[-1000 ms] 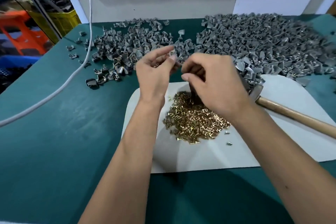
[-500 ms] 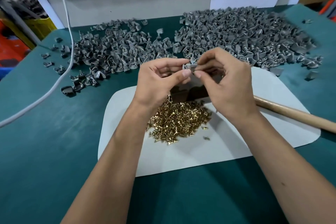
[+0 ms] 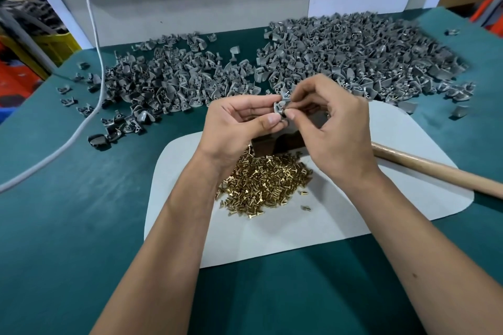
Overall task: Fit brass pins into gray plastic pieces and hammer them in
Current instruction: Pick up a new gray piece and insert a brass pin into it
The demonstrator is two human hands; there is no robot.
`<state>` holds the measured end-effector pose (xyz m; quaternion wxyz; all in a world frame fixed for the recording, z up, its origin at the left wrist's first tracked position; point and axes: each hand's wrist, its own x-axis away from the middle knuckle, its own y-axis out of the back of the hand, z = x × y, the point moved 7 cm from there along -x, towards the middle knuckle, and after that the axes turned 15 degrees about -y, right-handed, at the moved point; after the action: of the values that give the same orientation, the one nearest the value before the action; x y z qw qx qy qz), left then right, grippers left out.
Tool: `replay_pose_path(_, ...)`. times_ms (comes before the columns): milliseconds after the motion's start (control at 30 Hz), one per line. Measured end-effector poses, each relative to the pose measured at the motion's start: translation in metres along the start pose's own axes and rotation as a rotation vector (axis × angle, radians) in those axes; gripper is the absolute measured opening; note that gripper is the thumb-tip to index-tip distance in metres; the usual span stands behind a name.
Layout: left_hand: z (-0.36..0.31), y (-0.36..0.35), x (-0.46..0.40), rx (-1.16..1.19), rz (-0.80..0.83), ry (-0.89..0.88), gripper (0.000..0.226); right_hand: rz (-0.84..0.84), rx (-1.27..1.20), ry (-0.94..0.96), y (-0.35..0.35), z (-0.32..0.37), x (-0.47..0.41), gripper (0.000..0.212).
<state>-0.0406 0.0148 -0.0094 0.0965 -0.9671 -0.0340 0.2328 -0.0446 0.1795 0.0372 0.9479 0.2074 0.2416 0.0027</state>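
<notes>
Head view shows your hands have dropped from over the gray heaps to just above the brass pins (image 3: 265, 185) on the white mat (image 3: 381, 212). Your left hand (image 3: 234, 128) pinches one gray plastic piece (image 3: 280, 105) between thumb and forefinger; your right hand (image 3: 329, 128) now pinches at its face, apparently seating a pin, though the pin itself is too small to make out. Hammering looks next: the hammer handle (image 3: 435, 168) lies untouched on the counter (image 3: 81, 226).
</notes>
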Motion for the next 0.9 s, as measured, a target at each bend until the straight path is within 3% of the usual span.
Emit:
replay_pose_path(433, 0.0000, -0.0078, 0.0033, 0.037, -0.038, 0.011, 0.027, -0.006, 0.113, 0.133, -0.0072, 0.0040, 0.0067, 0.022)
replay_pose_path(700, 0.0011, -0.0010, 0.0035, -0.008, -0.041, 0.061, 0.029, -0.007, 0.145, 0.071, -0.0058, -0.0029, 0.0040, 0.014)
replay_pose_path(900, 0.0048, 0.0011, 0.0039, 0.053, -0.041, 0.121, 0.027, 0.018, 0.175, 0.167, -0.0037, -0.0012, 0.0043, 0.009)
